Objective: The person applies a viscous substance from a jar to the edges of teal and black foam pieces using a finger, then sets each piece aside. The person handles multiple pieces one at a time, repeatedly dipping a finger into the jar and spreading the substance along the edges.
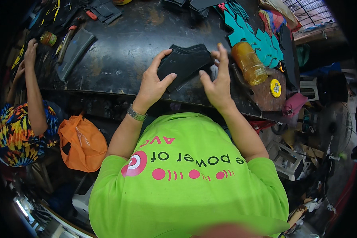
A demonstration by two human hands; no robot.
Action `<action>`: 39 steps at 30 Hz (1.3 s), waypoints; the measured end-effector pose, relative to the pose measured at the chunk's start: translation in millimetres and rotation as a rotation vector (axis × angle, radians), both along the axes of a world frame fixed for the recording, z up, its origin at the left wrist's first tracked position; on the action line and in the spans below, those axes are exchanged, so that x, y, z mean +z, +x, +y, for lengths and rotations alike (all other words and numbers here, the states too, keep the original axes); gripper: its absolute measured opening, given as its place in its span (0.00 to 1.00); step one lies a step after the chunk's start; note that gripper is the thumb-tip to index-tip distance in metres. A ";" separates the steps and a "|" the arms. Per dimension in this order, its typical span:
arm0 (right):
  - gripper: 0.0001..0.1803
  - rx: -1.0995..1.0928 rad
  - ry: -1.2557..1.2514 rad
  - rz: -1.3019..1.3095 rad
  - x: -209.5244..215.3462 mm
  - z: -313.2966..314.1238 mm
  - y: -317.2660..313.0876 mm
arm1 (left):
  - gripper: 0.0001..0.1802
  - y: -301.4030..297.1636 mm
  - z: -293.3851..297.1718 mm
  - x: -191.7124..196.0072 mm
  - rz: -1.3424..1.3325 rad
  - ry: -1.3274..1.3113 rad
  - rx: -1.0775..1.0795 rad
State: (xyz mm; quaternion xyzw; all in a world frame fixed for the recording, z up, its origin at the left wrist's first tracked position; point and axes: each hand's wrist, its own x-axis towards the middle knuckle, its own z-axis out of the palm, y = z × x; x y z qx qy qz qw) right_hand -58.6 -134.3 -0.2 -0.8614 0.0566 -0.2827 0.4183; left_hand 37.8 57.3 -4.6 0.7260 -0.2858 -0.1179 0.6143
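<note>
A stack of flat black cut pieces (pixel 188 63), maybe leather or a similar sheet material, lies on the dark worktable (pixel 119 59) in front of me. My left hand (pixel 154 81) grips its left side, the thumb along the near edge and the index finger at the far corner. Beside the stack's right end is my right hand (pixel 219 81), with thumb and fingers spread apart. The fingertips are close to the pieces; whether they touch I cannot tell. To the right of this hand stands or lies a yellowish plastic jar (pixel 250 65), near a round yellow lid (pixel 275 88).
Teal cut pieces (pixel 246 31) spread across the table's far right. At the left are a long grey sheet piece (pixel 74 53), a small jar (pixel 48 38) and a co-worker's hand (pixel 31 49). An orange bag (pixel 82 144) hangs below the table edge. A fan (pixel 335 125) stands at the right.
</note>
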 end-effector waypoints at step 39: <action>0.19 -0.045 -0.456 0.571 105.3 -64.1 -120.3 | 0.35 44.9 -12.0 5.0 -0.541 0.493 0.187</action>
